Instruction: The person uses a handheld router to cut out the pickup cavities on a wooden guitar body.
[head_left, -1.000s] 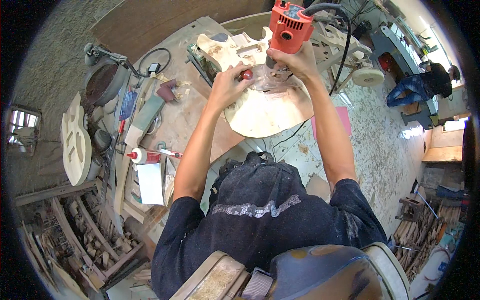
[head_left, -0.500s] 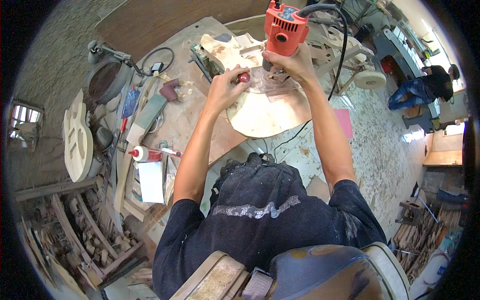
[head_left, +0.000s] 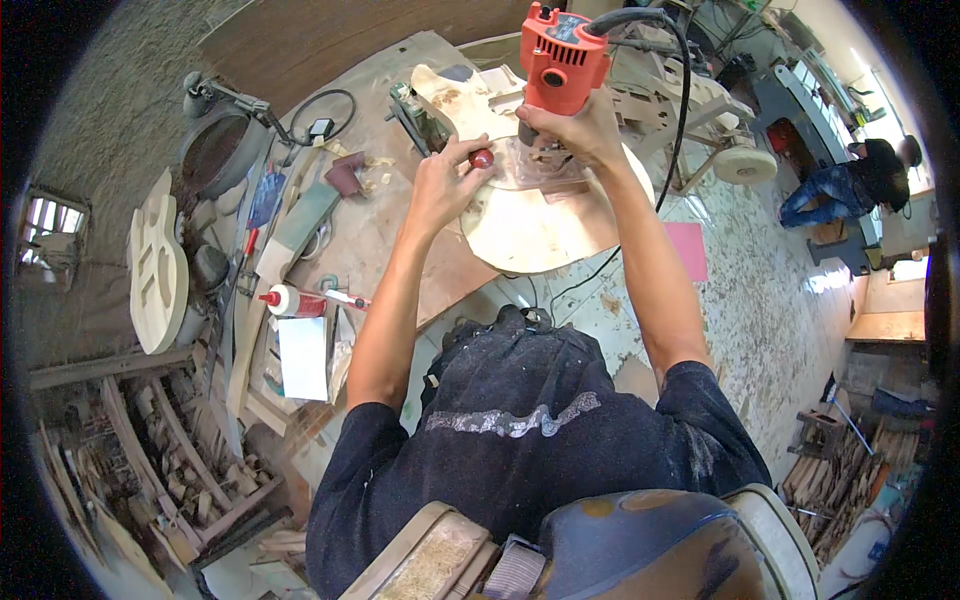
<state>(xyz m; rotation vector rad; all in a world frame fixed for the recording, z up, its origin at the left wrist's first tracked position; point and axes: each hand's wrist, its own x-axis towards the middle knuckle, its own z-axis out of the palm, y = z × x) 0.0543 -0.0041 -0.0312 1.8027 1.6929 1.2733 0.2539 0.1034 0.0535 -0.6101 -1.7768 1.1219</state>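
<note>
Both forearms reach straight forward over the desk (head_left: pixel 380 230). The left hand (head_left: pixel 445 185) has its grip closed around a small red knob (head_left: pixel 482 158); the right hand (head_left: pixel 575 135) wraps tight around the base of the orange router (head_left: pixel 560 55), upright on the pale wooden guitar body (head_left: pixel 530 225) at the desk's far right edge. At the near left edge lie a white glue bottle with a red cap (head_left: pixel 293 300) and a white rectangular sheet (head_left: pixel 303 358).

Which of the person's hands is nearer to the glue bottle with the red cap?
Left. The left hand rests on the pale wooden body up and right of the glue bottle; the right hand grips the orange router farther right.
</note>
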